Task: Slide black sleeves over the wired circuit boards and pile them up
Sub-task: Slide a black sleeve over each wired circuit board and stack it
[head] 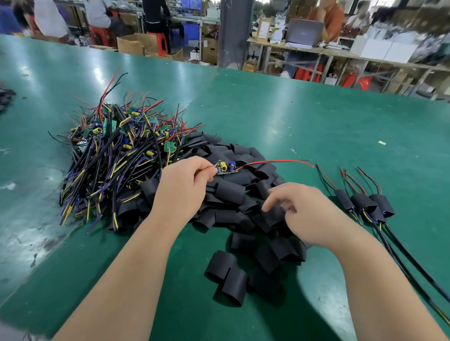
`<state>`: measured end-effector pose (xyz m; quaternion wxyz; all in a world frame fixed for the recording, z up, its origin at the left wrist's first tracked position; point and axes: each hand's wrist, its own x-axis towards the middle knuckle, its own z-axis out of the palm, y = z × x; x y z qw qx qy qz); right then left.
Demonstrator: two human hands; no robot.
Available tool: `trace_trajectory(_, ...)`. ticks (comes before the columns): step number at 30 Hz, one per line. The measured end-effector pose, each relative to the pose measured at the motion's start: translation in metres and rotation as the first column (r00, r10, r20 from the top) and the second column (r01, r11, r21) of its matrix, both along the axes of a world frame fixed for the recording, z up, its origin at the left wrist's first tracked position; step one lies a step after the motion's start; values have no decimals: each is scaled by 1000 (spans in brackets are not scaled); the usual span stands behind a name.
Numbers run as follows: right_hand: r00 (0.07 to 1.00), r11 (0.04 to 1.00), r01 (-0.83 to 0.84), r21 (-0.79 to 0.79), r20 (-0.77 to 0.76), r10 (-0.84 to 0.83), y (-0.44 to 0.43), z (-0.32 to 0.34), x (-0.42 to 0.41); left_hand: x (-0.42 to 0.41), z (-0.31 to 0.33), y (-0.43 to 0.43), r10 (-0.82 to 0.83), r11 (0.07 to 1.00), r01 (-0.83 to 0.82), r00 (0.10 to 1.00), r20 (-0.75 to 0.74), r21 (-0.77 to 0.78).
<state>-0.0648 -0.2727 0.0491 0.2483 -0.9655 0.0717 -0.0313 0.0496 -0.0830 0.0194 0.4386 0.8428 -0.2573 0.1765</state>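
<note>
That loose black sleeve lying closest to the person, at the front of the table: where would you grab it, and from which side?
Probably its near open end, approached from the person's side. The front sleeve lies flattened on the table with its mouth facing the person, so a thumb-and-finger pinch on that rim should lift it.

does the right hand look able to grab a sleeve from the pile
Probably yes: the right hand sits over the sleeve pile, loose and empty, nothing in between; the left hand holds a circuit board.
</note>
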Motion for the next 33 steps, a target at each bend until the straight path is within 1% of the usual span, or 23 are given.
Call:
trace_trajectory(3, 990, 987, 108, -117, 102, -96, 3, 0, 7, 0, 0, 0, -3, 1000, 3, 1000, 8, 7)
trace_trajectory(4, 990, 978, 124, -168, 92, -110, 5, 0, 10, 0, -1, 0, -2, 1000, 2, 1000, 7, 9)
trace_trajectory(7, 980, 961, 149, -233, -94, -174, 15, -4, 17, 0, -1, 0, -1, 1000, 1, 1000, 8, 4)
trace_trajectory(9, 958, 946, 203, -255, -150, -245, 20, -4, 22, 0, -1, 0, -5, 1000, 5, 1000, 5, -3)
trace_trajectory(12, 929, 935, 243, -259, -216, -302, 23, 0, 26, 1, -1, -1, -10, 1000, 10, 1000, -2, -12)
trace_trajectory(14, 919, 947, 254, -195, -257, -299, 18, 1, 24, 1, 0, 0, -9, 1000, 9, 1000, -4, -9)
trace_trajectory(16, 941, 970, 229, -78, -239, -241, 11, -1, 19, 1, 0, 0, -7, 1000, 7, 1000, -4, -16)
trace_trajectory(18, 973, 973, 202, 111, -132, -187, 3, -5, 12, 0, 1, 2, -10, 1000, 10, 1000, -6, -29)
trace_trajectory(20, 971, 922, 218, 320, 24, -238, -3, -9, 4, 0, 1, 3, -19, 999, 18, 1000, -18, -45)
trace_trajectory(22, 906, 811, 221, 542, 193, -376, -13, -14, -3, -1, 2, 3, -29, 998, 26, 999, -34, -60)
trace_trajectory(23, 851, 730, 214, 649, 243, -465, -18, -16, -5, -1, 2, 2, -34, 997, 31, 999, -41, -65)
trace_trajectory(24, 789, 614, 183, 768, 258, -557, -22, -18, -7, -1, 3, 2, -42, 997, 39, 998, -45, -70)
trace_trajectory(25, 735, 449, 118, 886, 226, -639, -25, -21, -9, -1, 3, 2, -55, 996, 51, 997, -49, -75)
trace_trajectory(26, 699, 247, 22, 969, 162, -696, -27, -22, -10, -2, 4, 1, -71, 995, 67, 996, -53, -79)
trace_trajectory(27, 683, 53, -80, 995, 93, -725, -29, -24, -10, -2, 4, 1, -88, 993, 84, 995, -56, -80)
trace_trajectory(28, 682, -98, -166, 981, 43, -730, -29, -24, -10, -3, 5, 0, -104, 992, 99, 993, -57, -76)
trace_trajectory(29, 693, -197, -225, 954, 15, -721, -29, -23, -10, -3, 5, 0, -115, 991, 111, 992, -58, -70)
trace_trajectory(30, 707, -257, -263, 930, 5, -707, -28, -21, -10, -3, 5, -1, -123, 991, 119, 990, -62, -65)
trace_trajectory(31, 721, -290, -286, 913, 5, -693, -27, -20, -11, -3, 5, -1, -129, 990, 125, 989, -66, -62)
trace_trajectory(33, 751, -311, -300, 902, 22, -660, -22, -15, -11, -5, 5, -2, -136, 989, 132, 988, -71, -61)
